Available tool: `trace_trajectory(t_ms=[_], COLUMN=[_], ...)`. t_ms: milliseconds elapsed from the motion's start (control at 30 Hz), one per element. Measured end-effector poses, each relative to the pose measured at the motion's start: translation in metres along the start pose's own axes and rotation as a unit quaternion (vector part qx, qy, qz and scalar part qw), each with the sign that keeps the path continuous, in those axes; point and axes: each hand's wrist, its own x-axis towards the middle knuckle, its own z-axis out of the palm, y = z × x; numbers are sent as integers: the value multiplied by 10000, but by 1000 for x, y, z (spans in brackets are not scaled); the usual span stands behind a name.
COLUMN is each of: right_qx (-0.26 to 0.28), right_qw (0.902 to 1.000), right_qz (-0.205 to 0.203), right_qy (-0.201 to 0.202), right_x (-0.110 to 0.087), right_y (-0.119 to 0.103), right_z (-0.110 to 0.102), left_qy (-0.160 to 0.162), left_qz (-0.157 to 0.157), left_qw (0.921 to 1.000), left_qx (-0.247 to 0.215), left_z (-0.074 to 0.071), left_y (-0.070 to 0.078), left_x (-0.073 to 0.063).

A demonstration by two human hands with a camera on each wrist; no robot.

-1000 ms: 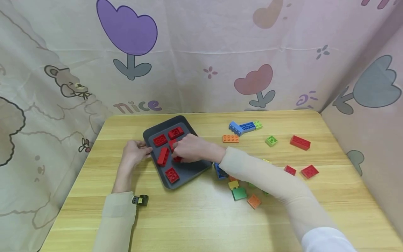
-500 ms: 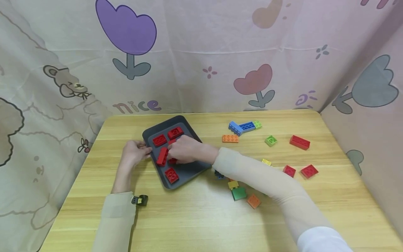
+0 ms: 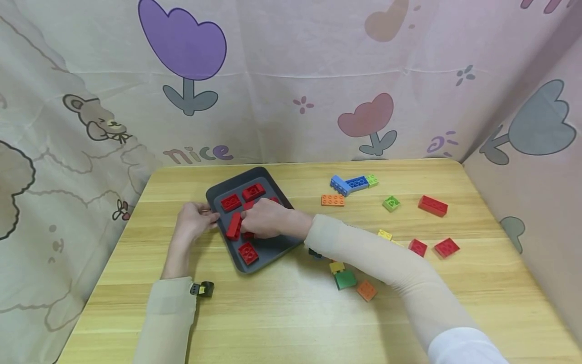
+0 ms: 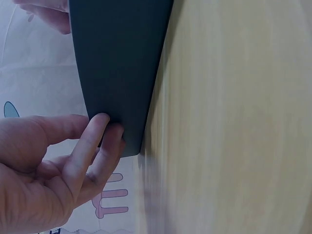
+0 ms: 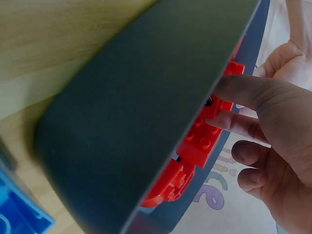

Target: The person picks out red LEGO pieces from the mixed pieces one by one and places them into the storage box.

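The red brick (image 5: 213, 108) in play, marked with a black spot, sits inside the tray (image 3: 275, 251), low among other red bricks (image 3: 230, 202) and just beside the long one on the left. The right hand (image 3: 263, 218) has a narrow grip, thumb and index finger set on either side of that brick, the other two visible fingers curled clear of it; whether the brick bears fully on the tray floor I cannot tell. The step in hand looks like settling red bricks into the tray. The left hand (image 3: 193, 221) pinches the tray's near-left wall, apparently to steady it. The next move seems to call for spreading the right grip, lifting it clear without knocking the neighbouring bricks, then reaching across to the right side of the tabletop (image 3: 273, 323), where three loose reds (image 3: 447, 247) lie well apart from the tray. An orange brick (image 3: 333, 200), a blue piece (image 3: 341, 185) and a mixed cluster by the right forearm lie between, so the reach should probably pass above them
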Motion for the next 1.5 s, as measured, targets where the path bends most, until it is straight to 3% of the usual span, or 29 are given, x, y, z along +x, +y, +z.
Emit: trace_trajectory(t_ms=[767,1500], right_qx=[90,372], right_qw=[9999,9989], right_qz=[9,176], right_qy=[-111,238], right_x=[-6,-56], right_y=[2,17], right_z=[-1,-9], left_qy=[-15,-21], left_qz=[78,11], left_qw=[10000,10000], left_qx=[-26,14], left_z=[0,0], left_y=[-2,0], left_x=[-1,1])
